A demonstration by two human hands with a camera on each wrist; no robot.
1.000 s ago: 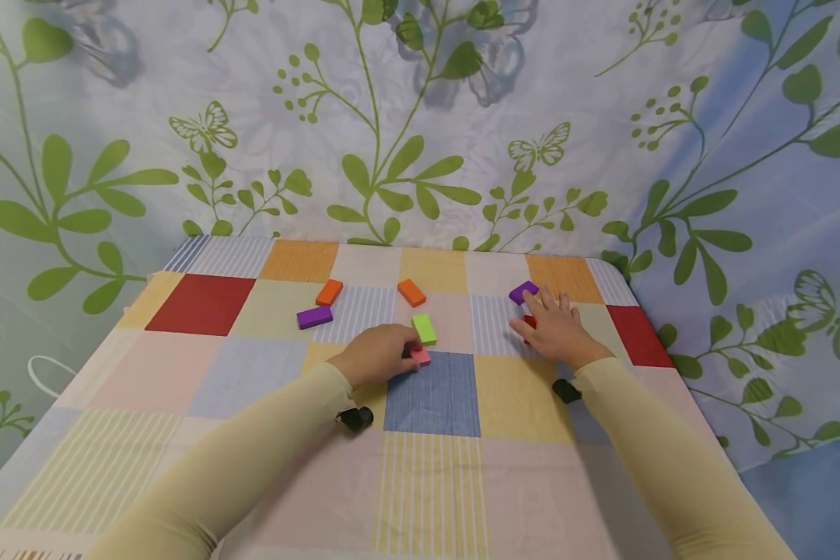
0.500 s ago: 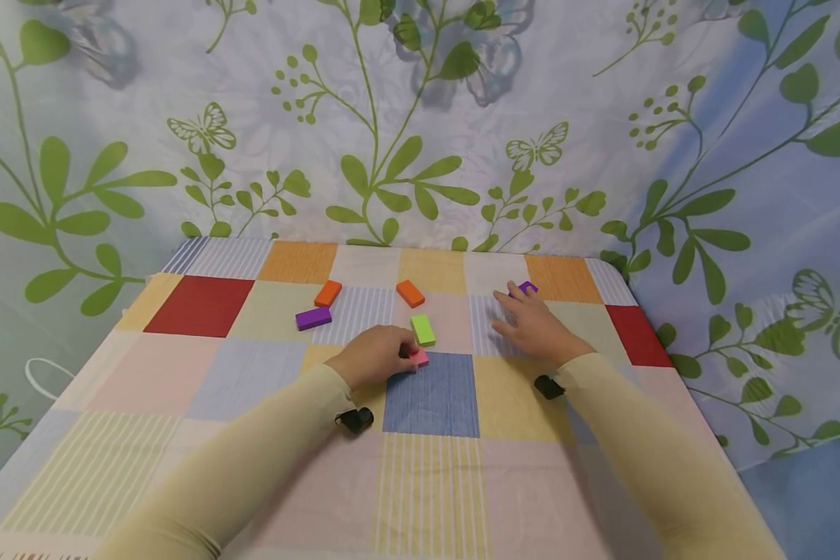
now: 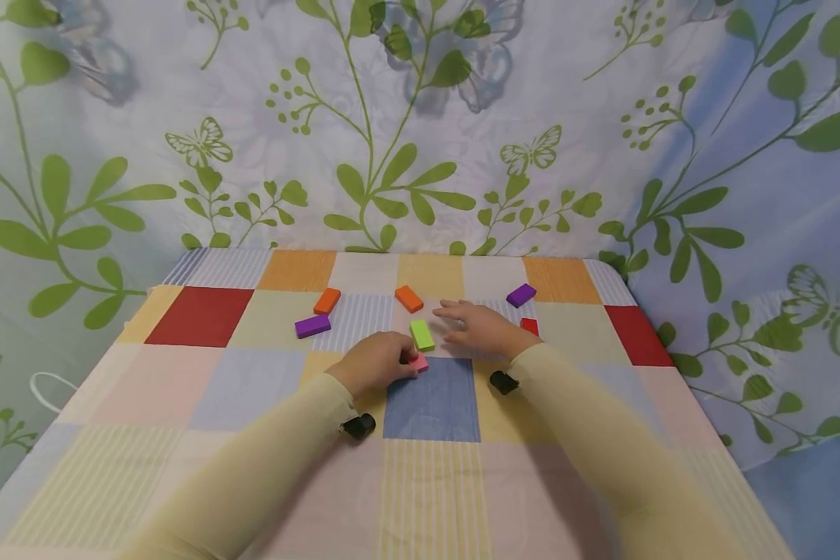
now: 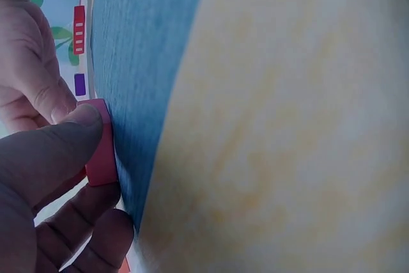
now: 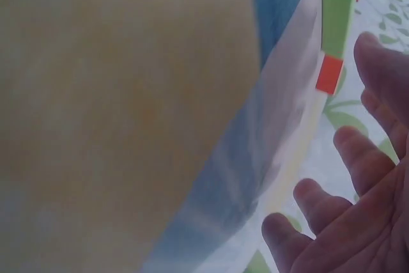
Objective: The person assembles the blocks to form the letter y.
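My left hand (image 3: 376, 362) pinches a pink block (image 4: 102, 148) between thumb and fingers, low over the tablecloth beside a blue square. Just beyond it a lime green block (image 3: 422, 335) lies flat on the cloth. To the right of the green block my right hand (image 3: 486, 330) hovers with fingers spread and nothing in them. In the right wrist view the green block (image 5: 339, 11) and an orange block (image 5: 329, 74) show past the fingertips. A red block (image 3: 530, 326) lies behind the right wrist, partly hidden by the arm.
An orange block (image 3: 409, 299) lies farther back in the middle. At the left, another orange block (image 3: 327, 301) touches or nearly touches a purple block (image 3: 313, 326). A second purple block (image 3: 521, 295) lies back right. A patterned curtain (image 3: 392, 117) hangs behind the patchwork tablecloth (image 3: 430, 404).
My right hand has moved left from over the red and purple blocks toward the green block, uncovering them. My left hand stays on the pink block. The head view has tilted slightly up.
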